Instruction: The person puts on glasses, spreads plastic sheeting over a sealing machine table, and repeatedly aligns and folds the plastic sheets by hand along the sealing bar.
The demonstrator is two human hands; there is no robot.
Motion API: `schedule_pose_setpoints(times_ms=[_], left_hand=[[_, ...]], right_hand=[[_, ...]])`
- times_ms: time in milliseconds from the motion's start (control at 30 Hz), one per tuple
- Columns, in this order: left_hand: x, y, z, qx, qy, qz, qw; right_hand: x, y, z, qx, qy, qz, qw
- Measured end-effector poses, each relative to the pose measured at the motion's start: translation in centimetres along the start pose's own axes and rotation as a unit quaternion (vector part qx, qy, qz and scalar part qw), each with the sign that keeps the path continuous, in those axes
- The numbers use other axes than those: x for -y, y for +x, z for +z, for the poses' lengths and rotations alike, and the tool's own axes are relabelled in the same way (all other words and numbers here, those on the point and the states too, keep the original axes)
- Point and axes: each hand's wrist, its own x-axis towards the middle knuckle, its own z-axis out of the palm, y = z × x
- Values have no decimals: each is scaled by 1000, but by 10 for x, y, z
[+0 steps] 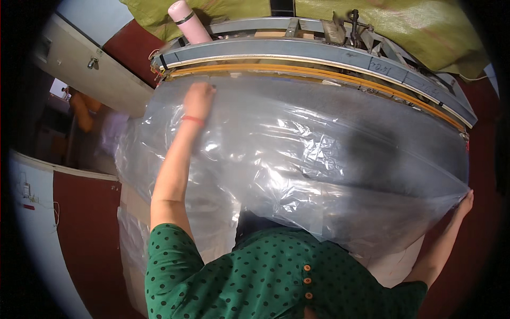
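A large clear plastic sheet (pixel 319 159) lies spread across a work table in front of me, wrinkled and shiny. My left hand (pixel 197 100) reaches far forward and presses the sheet's far left part down near a long metal sealing bar (pixel 319 58) with a yellow strip along it. A red band sits on that wrist. My right hand (pixel 465 203) is stretched out to the right and pinches the sheet's right edge, pulling it taut. My green dotted top fills the lower middle.
A pink bottle (pixel 188 21) stands behind the bar at the left. Green fabric (pixel 404 26) is heaped beyond the machine. A pale door (pixel 79 64) and dark red floor (pixel 85 228) lie at the left. Stacked white sheets (pixel 133 234) hang off the table's near side.
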Motion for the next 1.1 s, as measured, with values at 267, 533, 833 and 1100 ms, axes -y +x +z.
schedule_pose_setpoints(times_ms=[267,533,833,1100], left_hand=[[8,-2,6,8,-99,46,994],[1,14,7,56,-74,-92,991],[97,23,36,-143,-264,-229,926],[137,52,73,-159,-364,-284,873]], right_hand=[[23,-16,-24,-42,67,17,997],[28,50,-19,-12,110,22,994],[68,9,191,-106,-57,-283,951],[82,13,255,-58,60,-112,990]])
